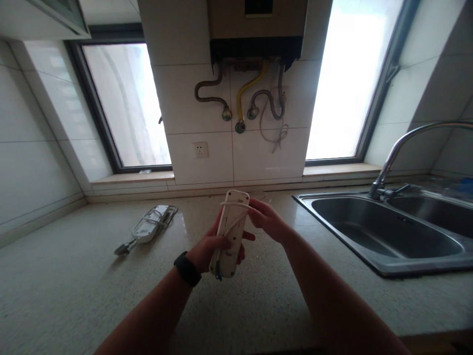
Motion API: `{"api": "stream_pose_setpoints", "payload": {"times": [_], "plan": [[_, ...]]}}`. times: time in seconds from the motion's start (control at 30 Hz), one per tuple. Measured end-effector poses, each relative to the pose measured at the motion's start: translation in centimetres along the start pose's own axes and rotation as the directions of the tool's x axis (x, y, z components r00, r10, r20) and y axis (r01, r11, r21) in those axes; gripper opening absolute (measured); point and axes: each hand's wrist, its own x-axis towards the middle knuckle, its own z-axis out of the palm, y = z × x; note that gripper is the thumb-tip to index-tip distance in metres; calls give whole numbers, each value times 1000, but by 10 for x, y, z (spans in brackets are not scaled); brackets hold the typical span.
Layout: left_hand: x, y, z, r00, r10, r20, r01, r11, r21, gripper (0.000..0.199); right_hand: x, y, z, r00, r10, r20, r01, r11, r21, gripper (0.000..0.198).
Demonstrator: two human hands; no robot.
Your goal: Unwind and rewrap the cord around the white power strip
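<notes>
My left hand (216, 246), with a black watch at the wrist, is wrapped round a white power strip (233, 224). The strip is tilted upright above the counter, and its screwed back faces me. A white cord (236, 204) crosses the upper part of the strip and runs diagonally down it. My right hand (266, 217) pinches that cord at the strip's upper right edge. A dark bit, perhaps the plug, shows at the strip's lower end. On the counter to the left lies a second white power strip (148, 224) with its cord wound round it and a grey plug (124, 247).
A speckled counter (88, 296) spreads under my hands. To the right is a steel double sink (369, 236) with a curved faucet (391, 153). On the tiled wall are a socket (200, 150) and a water heater (258, 29) with hoses, between two windows.
</notes>
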Motion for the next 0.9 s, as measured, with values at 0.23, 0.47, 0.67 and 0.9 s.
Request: {"api": "stream_pose_setpoints", "payload": {"times": [0.23, 0.47, 0.67, 0.9], "plan": [[2, 1, -2, 996, -22, -84, 22, 1000, 2, 97, 1, 7, 11, 988, -146, -42, 133, 965, -227, 45], [2, -1, -4, 995, -53, -81, 50, 998, -33, 91, -4, 5, 12, 961, -155, -228, -17, 792, -610, 37], [3, -3, -2, 987, -6, -164, 6, 1000, 2, 91, -9, -2, 23, 917, -212, -338, -174, 548, -818, 42], [5, -3, 3, 964, 26, -265, -13, 999, 50, 93, -9, 4, 25, 916, -232, -328, -209, 423, -882, 55]]}}
